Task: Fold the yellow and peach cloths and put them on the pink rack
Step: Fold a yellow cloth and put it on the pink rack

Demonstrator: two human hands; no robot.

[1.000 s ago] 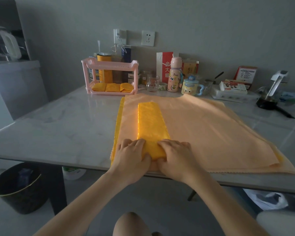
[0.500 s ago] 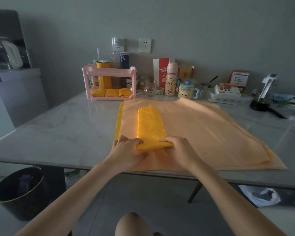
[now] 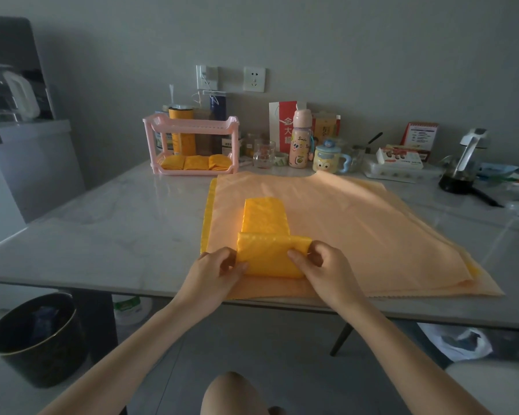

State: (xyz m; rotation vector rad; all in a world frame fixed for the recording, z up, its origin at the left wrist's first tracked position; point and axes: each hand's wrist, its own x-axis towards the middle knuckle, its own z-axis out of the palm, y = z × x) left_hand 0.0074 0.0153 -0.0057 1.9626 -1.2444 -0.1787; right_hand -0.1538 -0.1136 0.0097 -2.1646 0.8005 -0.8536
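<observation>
Moved: near end of my folded yellow cloth strip (image 3: pixel 267 235) now lifted over itself
Left hand (image 3: pixel 215 272): pinching its left edge
Right hand (image 3: pixel 324 269): pinching its right edge
Beneath: flat peach cloth sheet (image 3: pixel 357 223)

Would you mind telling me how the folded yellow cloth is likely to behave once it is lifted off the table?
The yellow cloth is probably floppy: it bends readily where both hands fold it. Its sheen suggests slippery fabric, so the folds may slide apart unless pinched. It looks thin and likely light.

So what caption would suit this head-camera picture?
Both hands, left and right, fold a yellow cloth atop peach cloth; pink rack waits behind.
</observation>
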